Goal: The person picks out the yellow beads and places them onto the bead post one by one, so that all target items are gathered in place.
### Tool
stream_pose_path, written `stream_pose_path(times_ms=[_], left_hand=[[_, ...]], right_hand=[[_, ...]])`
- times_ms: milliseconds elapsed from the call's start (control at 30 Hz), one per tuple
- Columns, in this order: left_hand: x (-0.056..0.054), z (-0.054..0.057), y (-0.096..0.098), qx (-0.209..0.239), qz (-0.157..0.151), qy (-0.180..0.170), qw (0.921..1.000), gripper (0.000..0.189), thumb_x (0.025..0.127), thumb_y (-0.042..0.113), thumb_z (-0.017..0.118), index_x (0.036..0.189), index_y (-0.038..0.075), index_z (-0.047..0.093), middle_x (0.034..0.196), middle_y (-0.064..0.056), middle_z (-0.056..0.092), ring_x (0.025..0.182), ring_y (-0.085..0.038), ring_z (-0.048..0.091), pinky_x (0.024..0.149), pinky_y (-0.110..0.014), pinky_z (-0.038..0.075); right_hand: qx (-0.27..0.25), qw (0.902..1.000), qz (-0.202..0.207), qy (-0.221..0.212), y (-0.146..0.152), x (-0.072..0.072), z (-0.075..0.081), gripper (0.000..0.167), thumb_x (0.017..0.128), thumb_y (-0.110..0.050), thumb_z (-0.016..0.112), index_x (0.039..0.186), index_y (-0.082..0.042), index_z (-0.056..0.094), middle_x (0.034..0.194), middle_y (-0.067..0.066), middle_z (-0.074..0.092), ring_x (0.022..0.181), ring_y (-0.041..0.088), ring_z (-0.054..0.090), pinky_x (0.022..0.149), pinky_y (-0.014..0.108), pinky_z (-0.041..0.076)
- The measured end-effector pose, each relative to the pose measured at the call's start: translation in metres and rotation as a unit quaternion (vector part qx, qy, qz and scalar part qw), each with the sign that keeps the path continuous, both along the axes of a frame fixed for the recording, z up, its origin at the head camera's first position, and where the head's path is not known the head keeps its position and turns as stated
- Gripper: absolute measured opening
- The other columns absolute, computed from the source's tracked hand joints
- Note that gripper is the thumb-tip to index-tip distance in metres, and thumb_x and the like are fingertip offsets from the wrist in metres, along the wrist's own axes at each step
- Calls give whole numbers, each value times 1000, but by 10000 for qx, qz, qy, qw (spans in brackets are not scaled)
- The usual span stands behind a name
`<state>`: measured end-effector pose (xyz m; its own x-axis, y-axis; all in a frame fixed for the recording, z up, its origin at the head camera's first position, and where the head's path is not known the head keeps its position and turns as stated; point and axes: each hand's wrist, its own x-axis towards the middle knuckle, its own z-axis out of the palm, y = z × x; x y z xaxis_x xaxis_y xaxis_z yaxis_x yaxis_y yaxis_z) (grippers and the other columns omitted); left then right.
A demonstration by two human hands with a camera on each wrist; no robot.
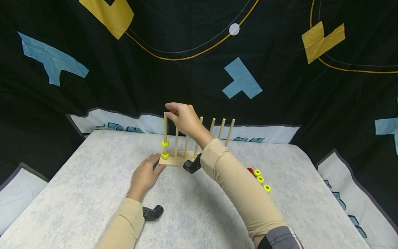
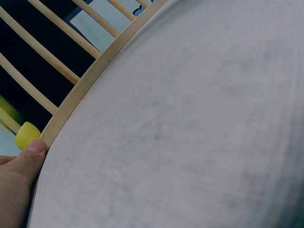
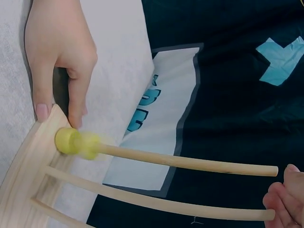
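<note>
A wooden peg stand [image 1: 178, 162] with several upright pegs stands on the table. My left hand [image 1: 144, 178] grips its left end, thumb on the near edge and fingers round the far side, as the right wrist view shows. On the leftmost peg sits a yellow bead [image 3: 66, 140] at the base. Above it on that peg is a second yellow bead [image 1: 165, 143], blurred in the right wrist view. My right hand [image 1: 185, 119] is at the top of this peg, fingers loosely bent and holding no bead.
To the right of the stand, partly behind my right sleeve [image 1: 239, 186], lie several yellow beads [image 1: 269, 190] and a red bead [image 1: 250, 170]. A black patterned cloth [image 1: 186, 83] hangs behind the table [image 1: 102, 166].
</note>
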<state>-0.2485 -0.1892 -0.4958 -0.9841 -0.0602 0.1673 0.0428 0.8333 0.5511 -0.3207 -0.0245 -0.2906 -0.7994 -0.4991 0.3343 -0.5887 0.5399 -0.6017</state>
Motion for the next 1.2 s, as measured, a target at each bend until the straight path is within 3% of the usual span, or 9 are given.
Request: stream_pose_path(times_ms=[400,733,967,1200], left_hand=[[0,0,2,4,33,-25,10000,61,99,42,59,147,7,47,153,-16,45,144,-38,40,113,-63,35],[-1,-1,3,-15,42,-64,10000,61,99,42,59,148,8,46,154,-15,45,144,-38,39,113,-63,35],[-1,-2,3,-52,45,-36,10000,60,100,41,58,148,7,46,154,-16,44,144,-38,39,113,-64,35],[-1,-2,2,-48,38,-40,10000,61,99,42,59,148,8,46,155,-15,43,145,-38,38,114,-64,34]], right_hand=[[-236,9990,107,354,15,6,3,37,100,-22,60,136,-10,60,135,5,65,123,17,62,102,29,53],[-374,9982,202,417,33,17,6,37,99,-23,62,135,-12,62,134,3,66,121,15,64,102,24,52],[-437,9973,320,496,47,27,-1,35,98,-21,64,131,-11,65,129,4,69,115,15,66,99,29,55],[-392,9973,462,424,62,42,-19,35,97,-21,66,131,-11,65,130,3,68,117,18,66,99,34,56]])
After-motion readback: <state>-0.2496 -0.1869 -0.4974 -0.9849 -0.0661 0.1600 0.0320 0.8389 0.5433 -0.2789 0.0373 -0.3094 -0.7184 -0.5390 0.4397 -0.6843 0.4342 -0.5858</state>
